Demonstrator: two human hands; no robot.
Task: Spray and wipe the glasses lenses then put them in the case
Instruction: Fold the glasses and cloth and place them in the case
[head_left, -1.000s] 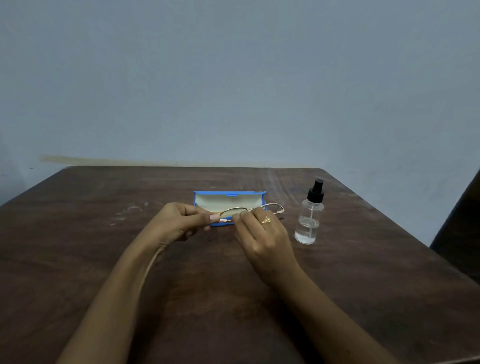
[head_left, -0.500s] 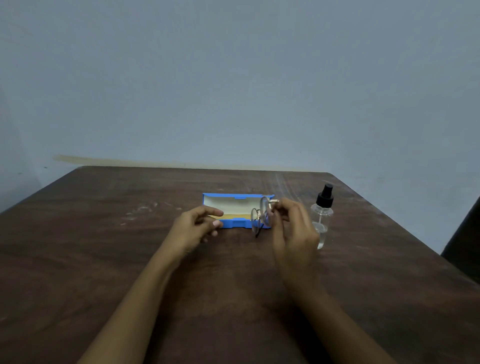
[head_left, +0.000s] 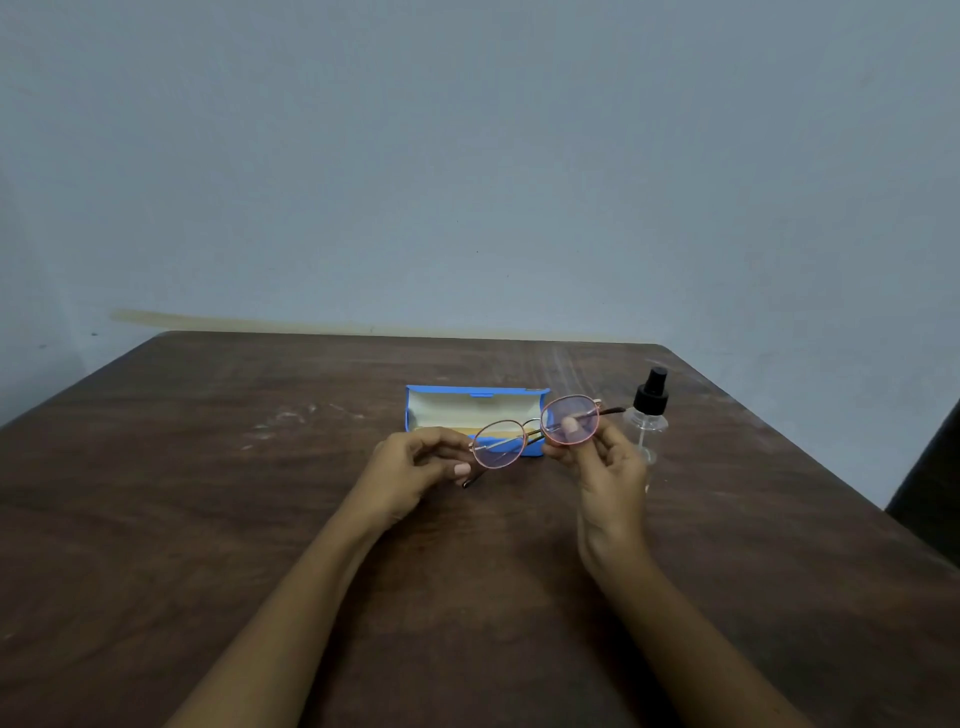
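Over the surface (head_left: 208, 519), pinching the glasses (head_left: 498, 447) at either rim with left hand (head_left: 410, 467) and right hand (head_left: 608, 467), before the open case (head_left: 441, 410).

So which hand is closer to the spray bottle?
The right. The right hand pinches the glasses just left of the bottle, partly overlapping it in view; the left hand holds the frame's other end, farther left.

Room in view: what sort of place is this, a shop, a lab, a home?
Likely a plain room at home or in a small office; I cannot tell which. A scuffed wooden table stands before a bare bluish wall, and on or over it are a case, a bottle and glasses.
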